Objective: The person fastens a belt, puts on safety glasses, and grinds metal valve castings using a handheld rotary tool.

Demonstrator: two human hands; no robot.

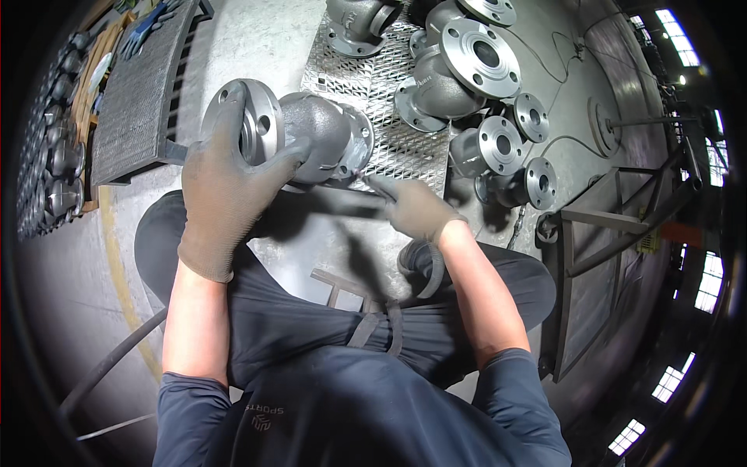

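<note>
A grey cast-metal valve body [315, 128] lies on its side in front of me, with a round bolt-holed flange at each end. My gloved left hand [233, 171] grips its left flange, with the fingers over the flange face and the thumb reaching toward the round body. In my gloved right hand [420, 208] is a slim dark hand tool [379, 184], its tip at the lower edge of the right flange [359, 144]. The tool is partly hidden and blurred, so its exact kind is unclear. A dark hose [436, 272] hangs below the right hand.
Several similar flanged castings [447, 89] stand beyond and to the right on a patterned metal plate [389, 152]. At left are a metal bench [140, 97] with blue gloves [144, 33] on it, and stacked castings [62, 159]. A dark metal frame [595, 265] stands at right.
</note>
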